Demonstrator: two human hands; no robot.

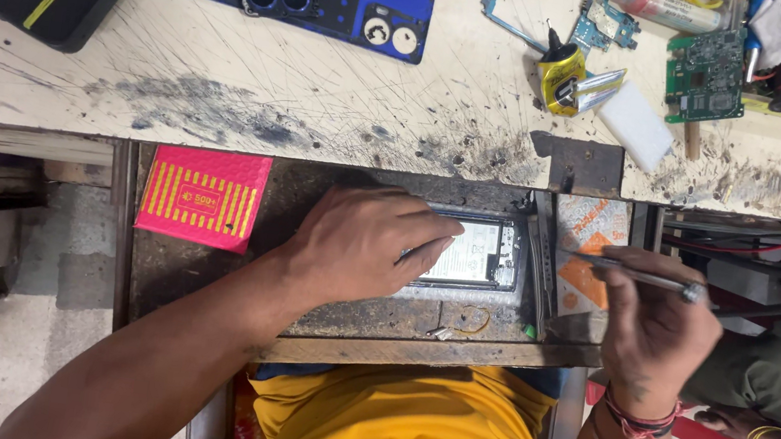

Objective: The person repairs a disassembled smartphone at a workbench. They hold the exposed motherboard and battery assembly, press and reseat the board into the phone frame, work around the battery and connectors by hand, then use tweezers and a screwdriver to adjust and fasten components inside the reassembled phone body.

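Pressing the opened phone (475,255), left fingers (428,239) lie flat (right fingers (623,268) pinch tweezers (642,276)).

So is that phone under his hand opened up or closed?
Opened up: the phone under the left hand has its back off, the battery showing.

Pink square packet (203,196) w/ yellow stripes lying in tray, left of opened phone. Orange-white packet (589,252) sitting right of phone. White label (466,254) showing on phone battery.
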